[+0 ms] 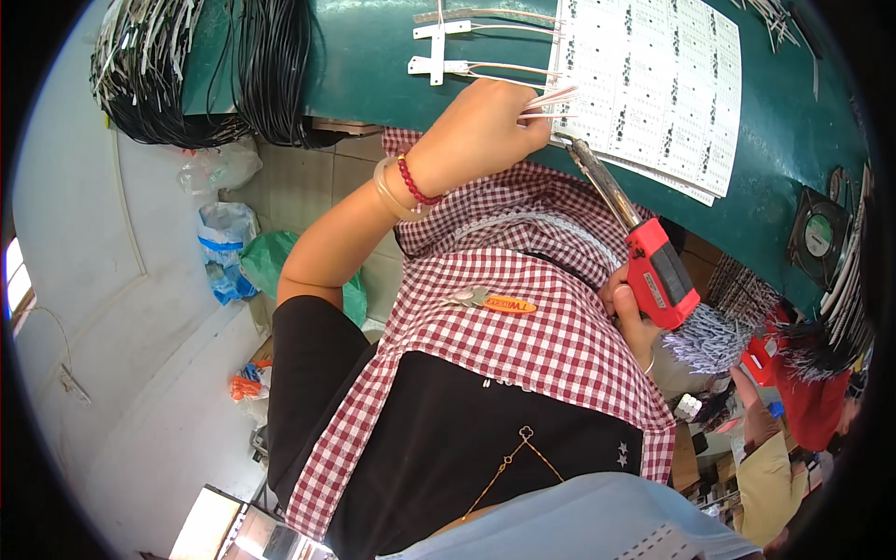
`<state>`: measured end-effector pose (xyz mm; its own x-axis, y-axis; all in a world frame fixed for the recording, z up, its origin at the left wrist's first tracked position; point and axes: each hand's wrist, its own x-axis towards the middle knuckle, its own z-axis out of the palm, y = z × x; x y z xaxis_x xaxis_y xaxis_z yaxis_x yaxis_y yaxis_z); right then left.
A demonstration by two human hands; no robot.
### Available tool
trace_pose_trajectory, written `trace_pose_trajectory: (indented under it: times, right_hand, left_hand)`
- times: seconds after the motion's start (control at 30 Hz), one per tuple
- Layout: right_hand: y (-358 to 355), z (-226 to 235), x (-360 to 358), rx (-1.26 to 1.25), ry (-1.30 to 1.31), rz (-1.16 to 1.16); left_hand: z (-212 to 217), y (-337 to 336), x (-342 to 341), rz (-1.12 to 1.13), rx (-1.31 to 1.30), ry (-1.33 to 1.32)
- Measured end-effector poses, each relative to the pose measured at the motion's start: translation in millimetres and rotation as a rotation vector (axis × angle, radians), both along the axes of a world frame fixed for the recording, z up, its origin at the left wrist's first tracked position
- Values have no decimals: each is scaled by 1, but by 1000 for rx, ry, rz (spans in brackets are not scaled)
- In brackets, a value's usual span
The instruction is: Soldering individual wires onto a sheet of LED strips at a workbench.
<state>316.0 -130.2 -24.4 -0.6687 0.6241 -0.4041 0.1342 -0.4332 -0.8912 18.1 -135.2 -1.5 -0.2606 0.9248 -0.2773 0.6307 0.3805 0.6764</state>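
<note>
1. Red plastic marks the handle of the soldering iron; our right hand is wrapped shut around it, just off the bench's near edge.
2. Its metal shaft reaches to the edge of the white panel of circuit boards lying on the green bench.
3. Our left hand is closed, pinching a few thin white wires right beside the iron's tip.
4. We judge the wires light and limp, best gripped close to their ends; the iron looks stiff and is safest held by its handle.
5. Finished white strips with leads lie further along; black cable bundles hang off the bench.
</note>
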Motion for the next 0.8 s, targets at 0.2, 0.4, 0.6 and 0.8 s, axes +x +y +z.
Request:
trace_pose_trajectory:
  times: [0.2, 0.4, 0.6, 0.8]
  right_hand:
    - [-8, 4, -5, -136, -3, -157]
    - [-3, -5, 5, -67, -47, -12]
    - [-6, 4, -4, -151, 187, -278]
    - [15, 7, -2, -40, 289, -344]
  left_hand:
    - [-7, -2, -1, -26, 12, 24]
    - [-2, -3, 3, 12, 55, 73]
    - [-2, -2, 4, -5, 42, 88]
    - [3, -7, 5, -39, 76, 37]
